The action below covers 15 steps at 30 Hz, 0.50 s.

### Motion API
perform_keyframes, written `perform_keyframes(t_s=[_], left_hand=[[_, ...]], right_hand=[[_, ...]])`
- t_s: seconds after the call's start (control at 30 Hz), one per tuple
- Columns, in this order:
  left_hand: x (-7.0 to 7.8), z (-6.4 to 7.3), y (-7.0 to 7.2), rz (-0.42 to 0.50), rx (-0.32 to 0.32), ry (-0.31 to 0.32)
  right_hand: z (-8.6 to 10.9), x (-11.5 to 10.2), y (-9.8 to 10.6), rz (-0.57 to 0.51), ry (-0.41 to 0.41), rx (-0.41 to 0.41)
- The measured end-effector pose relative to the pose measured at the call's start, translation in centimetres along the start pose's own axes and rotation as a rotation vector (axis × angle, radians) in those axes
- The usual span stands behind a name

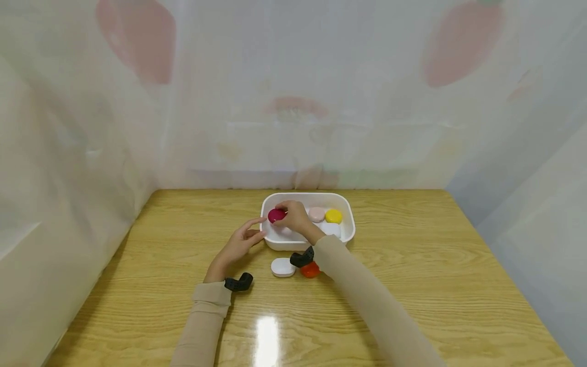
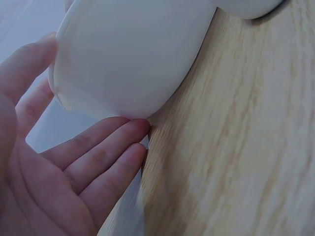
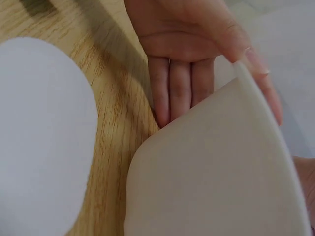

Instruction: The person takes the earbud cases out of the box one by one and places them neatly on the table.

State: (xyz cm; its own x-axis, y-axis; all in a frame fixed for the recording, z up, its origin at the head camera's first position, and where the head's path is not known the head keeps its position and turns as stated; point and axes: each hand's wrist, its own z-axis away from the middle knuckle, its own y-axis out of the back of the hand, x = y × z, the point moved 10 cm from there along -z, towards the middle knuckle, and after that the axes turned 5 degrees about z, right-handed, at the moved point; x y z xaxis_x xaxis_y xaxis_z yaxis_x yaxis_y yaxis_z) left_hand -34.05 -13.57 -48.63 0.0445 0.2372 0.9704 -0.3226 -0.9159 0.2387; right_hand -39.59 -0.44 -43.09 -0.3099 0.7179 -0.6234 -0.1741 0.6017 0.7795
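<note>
A white rounded tray (image 1: 308, 245) stands near the back of the table. Inside its left part my right hand (image 1: 295, 218) pinches a glossy crimson disc-shaped object (image 1: 276, 215) between thumb and fingers. My left hand (image 1: 240, 242) rests against the tray's left end; in the left wrist view its fairly straight fingers (image 2: 106, 155) touch the outer wall, with the thumb at the rim. A pale pink disc (image 1: 316, 214), a yellow disc (image 1: 333, 216) and a white oval piece (image 1: 331, 230) lie in the tray. The right wrist view shows only an edge of my right hand (image 3: 306, 179).
In front of the tray, a white oval piece (image 1: 283, 267) and an orange-red piece (image 1: 310, 269) lie on the wooden table (image 1: 412, 265). My right forearm partly covers the orange-red one. Pale printed curtains (image 1: 367, 127) hang around the table's back and sides.
</note>
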Motion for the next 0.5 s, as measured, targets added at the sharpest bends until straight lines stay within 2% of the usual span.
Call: perform_keyframes(t_s=[0.23,0.5], left_hand=[[0.0,0.0,0.1,-0.017,0.013,0.02],[0.0,0.0,0.2,-0.016,0.017,0.038]], right_hand=[[1.3,-0.6,1.6,-0.044,0.027,0.03],[3.4,-2.0,3.4,-0.131,0.129,0.074]])
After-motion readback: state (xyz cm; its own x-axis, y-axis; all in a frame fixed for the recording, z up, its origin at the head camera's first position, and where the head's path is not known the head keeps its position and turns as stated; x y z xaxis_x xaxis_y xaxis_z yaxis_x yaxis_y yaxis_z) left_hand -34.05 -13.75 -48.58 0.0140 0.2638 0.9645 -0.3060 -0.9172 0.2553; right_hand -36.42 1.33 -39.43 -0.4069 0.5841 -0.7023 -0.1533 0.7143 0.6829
